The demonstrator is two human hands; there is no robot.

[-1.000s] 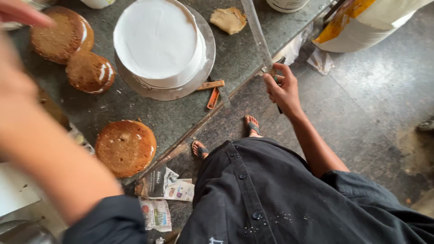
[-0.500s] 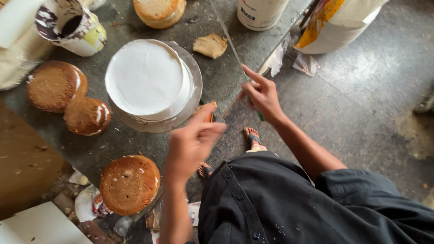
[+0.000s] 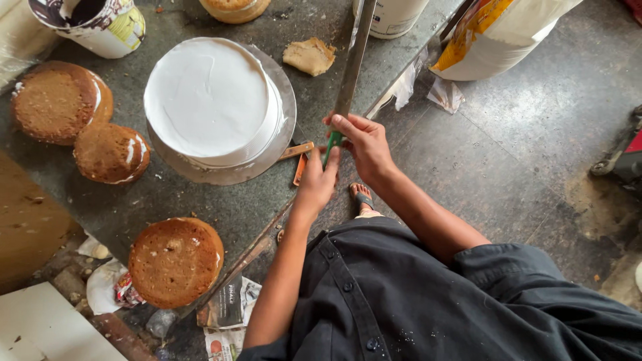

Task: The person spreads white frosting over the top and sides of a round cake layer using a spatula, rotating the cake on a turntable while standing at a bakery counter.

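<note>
Fingers of both hands (image 3: 344, 164) pinch one long knife (image 3: 353, 63); four bare sponges (image 3: 175, 261), one iced cake (image 3: 210, 100).

Soft, even daylight, fairly bright, with only faint shadows. Mild glare on the white frosted cake (image 3: 207, 100), washing out its top. Mostly sharp focus; slight wide-angle stretching near edges. Dimmer along the lower left corner.

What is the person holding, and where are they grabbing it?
A long flat metal blade with a green handle. The right hand grips it at the handle end, and the left hand touches the same green handle from below.
</note>
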